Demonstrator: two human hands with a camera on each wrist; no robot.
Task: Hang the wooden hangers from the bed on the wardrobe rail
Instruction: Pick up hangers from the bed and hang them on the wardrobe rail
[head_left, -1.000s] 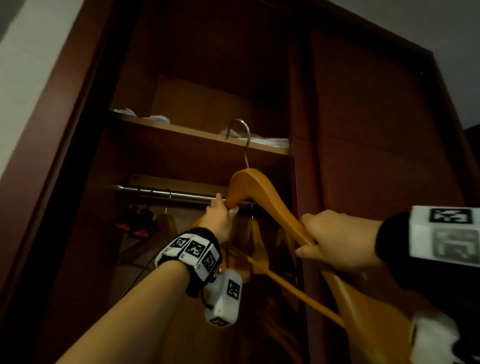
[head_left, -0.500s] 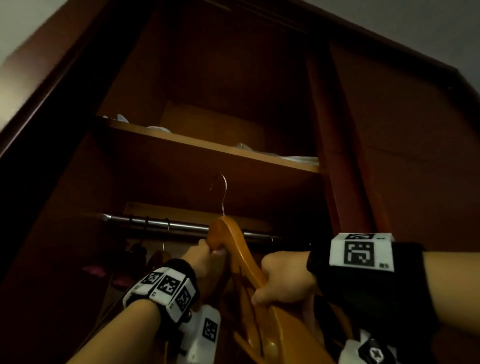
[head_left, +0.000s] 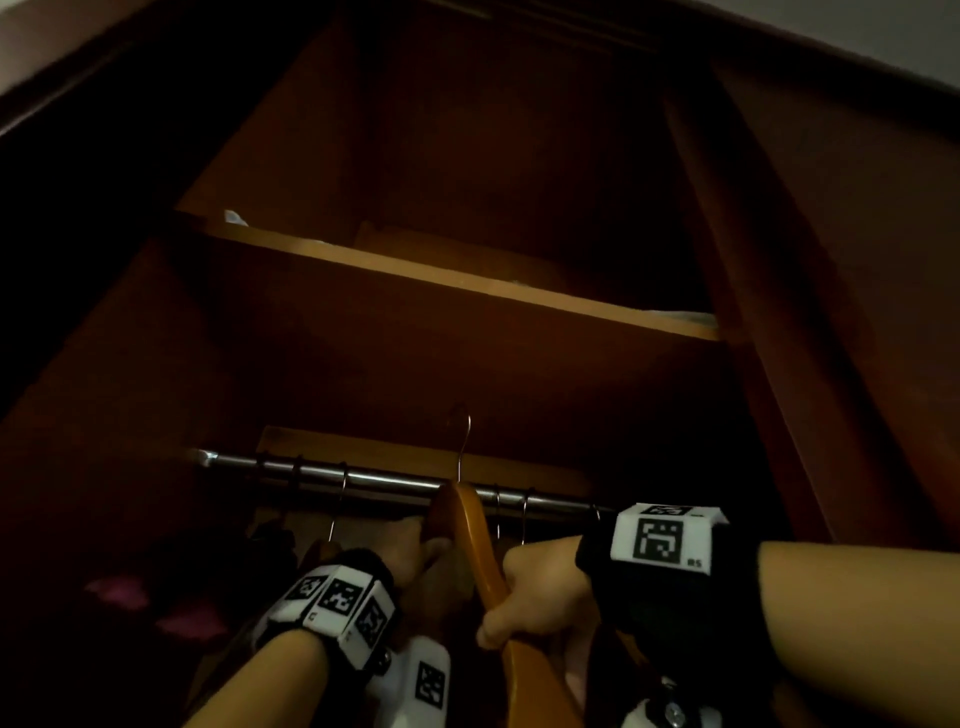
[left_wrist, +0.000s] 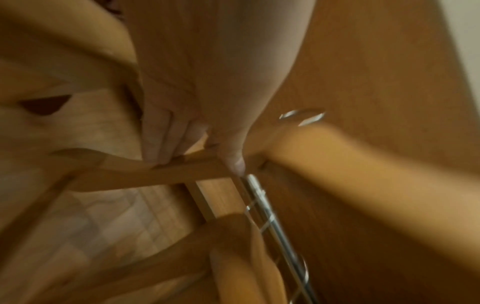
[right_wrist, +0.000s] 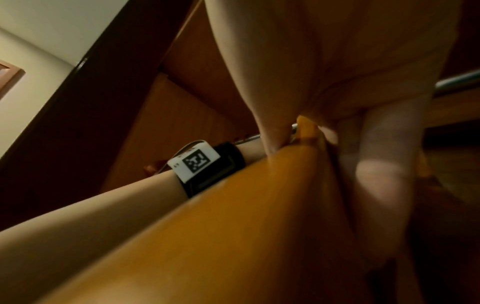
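At the left of the wardrobe, the rail (head_left: 363, 480) already carries several wire hooks; roughly seven can be counted along it in the head view, though the dim light makes the total uncertain, and the bodies below are mostly hidden. Your left hand (head_left: 415, 551) sits just under the rail, with its fingers pinching the neck of a wooden hanger (head_left: 475, 545) in the left wrist view. That one hanger is in transit: its hook (head_left: 462, 441) stands above the rail and, as far as can be judged, is not yet seated on it. Your right hand (head_left: 540, 592) is wrapped around the hanger's shoulder lower down. One shelf (head_left: 467, 280) runs above. Remaining for this hanger: lower the hook onto the rail and release. The bed is out of view, so how many hangers remain there cannot be told.
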